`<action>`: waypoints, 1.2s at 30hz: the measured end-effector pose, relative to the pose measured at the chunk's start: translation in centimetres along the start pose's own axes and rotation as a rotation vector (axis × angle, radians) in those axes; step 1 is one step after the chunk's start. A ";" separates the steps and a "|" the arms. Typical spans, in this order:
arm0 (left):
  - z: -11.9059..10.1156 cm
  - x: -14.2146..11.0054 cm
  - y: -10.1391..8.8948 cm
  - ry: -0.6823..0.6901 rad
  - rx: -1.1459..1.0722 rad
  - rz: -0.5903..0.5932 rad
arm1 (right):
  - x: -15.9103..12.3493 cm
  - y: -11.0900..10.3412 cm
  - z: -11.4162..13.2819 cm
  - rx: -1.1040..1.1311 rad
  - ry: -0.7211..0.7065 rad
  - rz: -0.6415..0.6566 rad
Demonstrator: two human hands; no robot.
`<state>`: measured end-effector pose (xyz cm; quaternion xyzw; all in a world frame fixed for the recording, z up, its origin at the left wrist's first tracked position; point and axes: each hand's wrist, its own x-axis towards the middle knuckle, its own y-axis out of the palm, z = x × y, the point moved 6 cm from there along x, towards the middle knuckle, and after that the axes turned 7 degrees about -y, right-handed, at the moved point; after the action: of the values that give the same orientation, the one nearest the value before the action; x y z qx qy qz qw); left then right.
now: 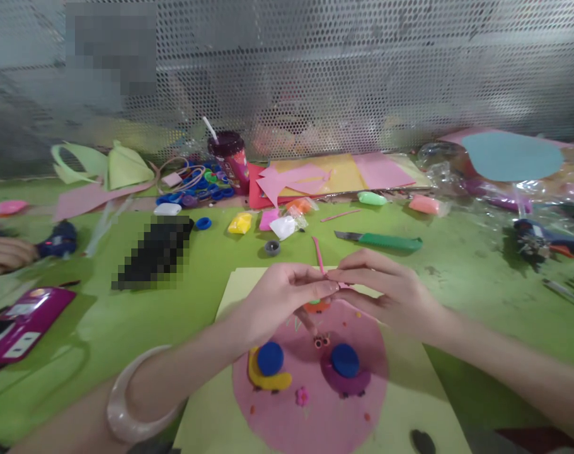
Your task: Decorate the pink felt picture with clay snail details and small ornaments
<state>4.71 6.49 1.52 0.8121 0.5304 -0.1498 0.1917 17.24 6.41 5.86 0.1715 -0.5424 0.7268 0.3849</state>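
My left hand and my right hand meet fingertip to fingertip above the far part of a pink paper circle. Both are closed in a pinch; whatever lies between the fingertips is too small and hidden to name. A thin pink stick shows just beyond them, its near end covered by the fingers. On the circle sit a yellow clay shape and a purple clay shape, each bearing a blue disc. A small pink flower and a pair of eye-like pieces lie between them.
Pale yellow paper underlies the circle. A green utility knife lies beyond, blade exposed. Clay packets, a grey cap and a drink cup stand farther back. At left are another person's hand and a purple device.
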 end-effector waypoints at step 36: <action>0.1 -2.5 -8.6 0.086 0.263 -0.207 | 1.1 9.0 -2.1 -0.027 0.056 0.503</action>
<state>-4.14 7.57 1.19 0.7770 0.5945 -0.2022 0.0444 10.17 7.70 -0.03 0.0057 -0.5670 0.7968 0.2089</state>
